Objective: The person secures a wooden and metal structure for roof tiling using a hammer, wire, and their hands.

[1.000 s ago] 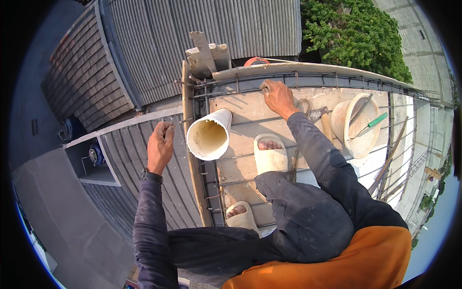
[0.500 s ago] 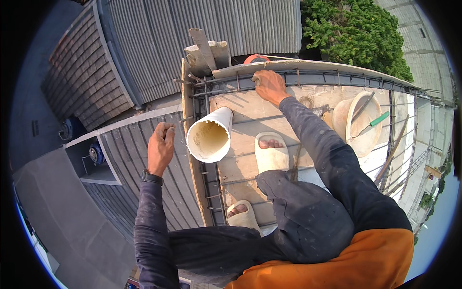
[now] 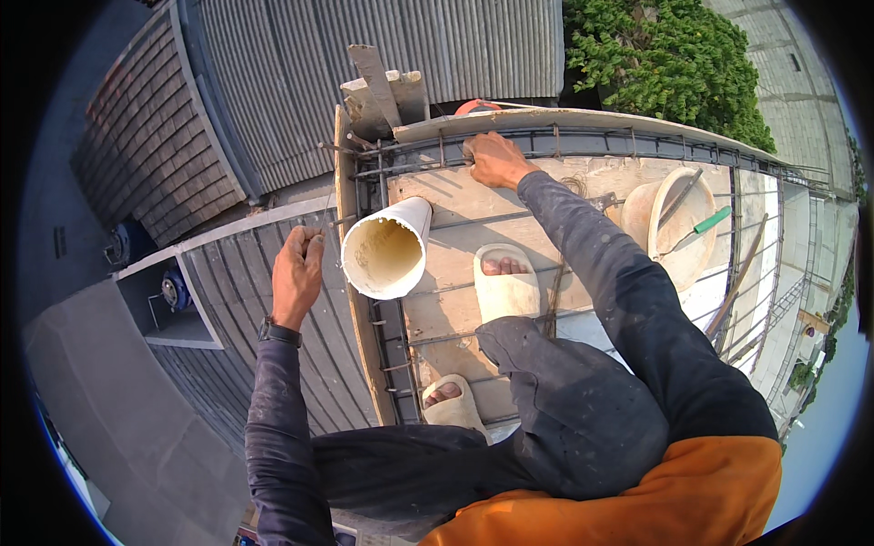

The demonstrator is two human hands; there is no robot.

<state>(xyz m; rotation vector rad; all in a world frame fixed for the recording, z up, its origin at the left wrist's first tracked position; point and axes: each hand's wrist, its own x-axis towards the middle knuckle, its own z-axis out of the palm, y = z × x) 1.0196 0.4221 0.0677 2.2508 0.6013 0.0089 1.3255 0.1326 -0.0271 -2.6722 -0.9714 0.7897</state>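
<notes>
My left hand [image 3: 299, 278] is raised left of the white plastic pipe [image 3: 387, 255], apart from it, over the slab's outer edge. Its thumb and fingers are pinched together; a faint thin line rises near the fingertips, too fine to identify. My right hand [image 3: 499, 161] is curled over a steel bar [image 3: 537, 144] of the rebar cage along the far edge, its fingertips partly hidden. The pipe stands in the corner, tilted, its rough open end facing up. Inside is a yellowish hollow.
A whitish bucket [image 3: 642, 223] holding a green-handled tool [image 3: 712, 220] stands at the right. Wooden formwork boards [image 3: 364, 328] border the slab, with scrap planks [image 3: 387, 96] at the corner. My sandalled feet rest on plywood [image 3: 446, 314] crossed by rebar. Lower roofs [image 3: 264, 318] lie beyond the edge.
The whole view has shifted slightly, with the pipe and bucket a little farther left in it. Both hands keep nearly the same places and closed shapes.
</notes>
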